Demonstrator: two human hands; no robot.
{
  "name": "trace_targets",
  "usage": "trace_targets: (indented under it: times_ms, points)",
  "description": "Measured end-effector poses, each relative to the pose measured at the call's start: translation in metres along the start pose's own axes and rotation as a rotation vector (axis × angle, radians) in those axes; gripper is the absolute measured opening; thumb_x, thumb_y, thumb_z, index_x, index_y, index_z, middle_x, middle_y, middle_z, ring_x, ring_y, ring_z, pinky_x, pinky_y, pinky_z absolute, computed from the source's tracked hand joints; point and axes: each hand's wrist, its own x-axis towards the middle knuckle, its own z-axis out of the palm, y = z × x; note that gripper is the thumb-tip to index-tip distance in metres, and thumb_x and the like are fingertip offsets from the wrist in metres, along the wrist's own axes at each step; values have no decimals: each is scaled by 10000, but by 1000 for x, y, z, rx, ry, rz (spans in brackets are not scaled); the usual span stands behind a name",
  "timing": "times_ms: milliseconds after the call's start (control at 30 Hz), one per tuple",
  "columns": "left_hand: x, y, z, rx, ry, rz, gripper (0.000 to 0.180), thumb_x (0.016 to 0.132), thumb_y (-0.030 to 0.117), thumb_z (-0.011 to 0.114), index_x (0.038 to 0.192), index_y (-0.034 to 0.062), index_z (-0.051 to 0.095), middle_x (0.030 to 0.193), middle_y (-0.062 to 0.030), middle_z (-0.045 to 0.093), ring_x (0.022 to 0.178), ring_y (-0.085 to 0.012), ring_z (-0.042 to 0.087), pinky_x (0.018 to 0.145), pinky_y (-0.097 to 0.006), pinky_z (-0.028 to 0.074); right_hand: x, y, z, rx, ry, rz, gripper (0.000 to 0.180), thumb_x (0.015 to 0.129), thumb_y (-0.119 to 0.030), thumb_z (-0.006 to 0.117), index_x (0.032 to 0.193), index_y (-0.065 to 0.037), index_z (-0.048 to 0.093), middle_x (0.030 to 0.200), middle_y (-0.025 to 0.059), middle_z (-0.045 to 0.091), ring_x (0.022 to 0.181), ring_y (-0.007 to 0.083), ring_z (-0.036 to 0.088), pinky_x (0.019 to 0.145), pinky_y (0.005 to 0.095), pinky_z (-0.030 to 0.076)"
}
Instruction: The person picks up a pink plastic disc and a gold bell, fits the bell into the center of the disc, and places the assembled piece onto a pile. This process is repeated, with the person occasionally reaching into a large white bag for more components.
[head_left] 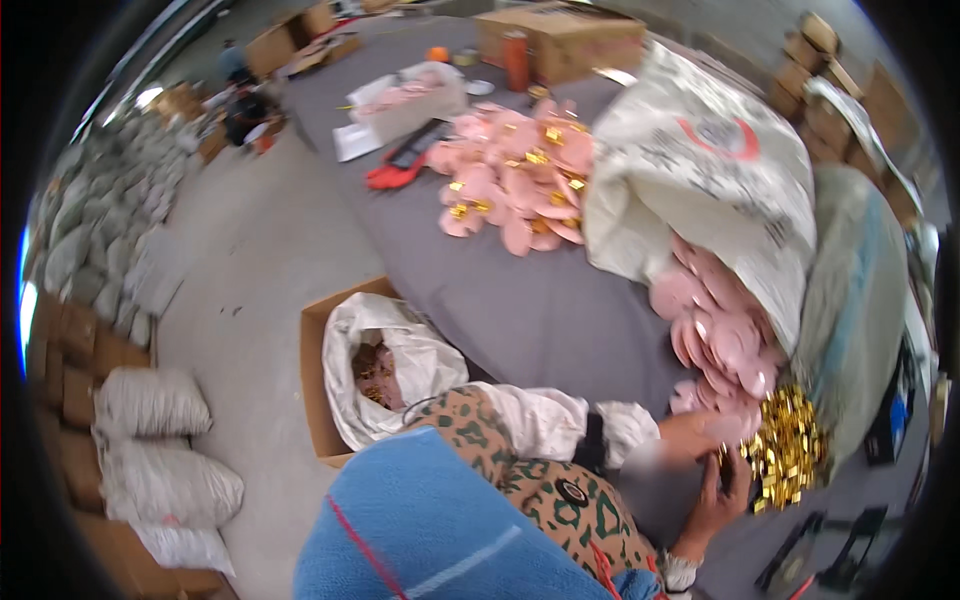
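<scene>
Over a grey cloth-covered worktop (440,250), a person's left hand (686,438) pinches a thin, round pink disc (734,428) beside a heap of shiny gold pieces (790,450), while the right hand (720,492) closes its fingertips on what appears to be one small gold piece, its grip partly hidden. Holding the disc lightly by its rim, with both hands low, would likely keep it unbent. Pink discs spill from a tipped white woven sack (745,190); an open white box (440,106) holds pink pieces, and a brown cardboard box (313,370) with a white liner (432,362) holds pink and gold ones.
</scene>
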Motion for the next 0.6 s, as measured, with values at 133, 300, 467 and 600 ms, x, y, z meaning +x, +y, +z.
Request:
trace_targets:
  times_ms: [133,300,467,600]
  points:
    - [-13,13,-11,872,32,545,230,865,143,607,1078,57,598,997,-173,624,924,-379,613,771,-446,499,8,-18,3,89,-33,153,245,845,-11,724,1087,11,691,1046,95,686,923,169,651,825,291,527]
    - [-19,47,-5,-389,-87,-278,345,963,67,533,1303,15,511,1092,-23,625,958,-88,603,842,-250,505,9,-10,-1,457,15,535,292,826,-1,745,1112,10,688,966,37,697,853,85,643,733,222,513]
    - [-19,47,3,183,-134,-90,431,938,16,509,1364,-2,448,1115,-90,627,974,-196,635,858,-326,504,0,-2,-6,121,52,143,320,800,28,754,1112,2,687,989,70,708,872,109,668,753,248,540]
    - [-25,59,4,599,-170,31,526,893,-33,489,1411,6,409,1137,-196,612,959,-332,642,824,-386,505,-4,0,-7,-57,27,-10,331,794,28,756,1115,-7,687,985,78,714,852,116,674,743,256,550]
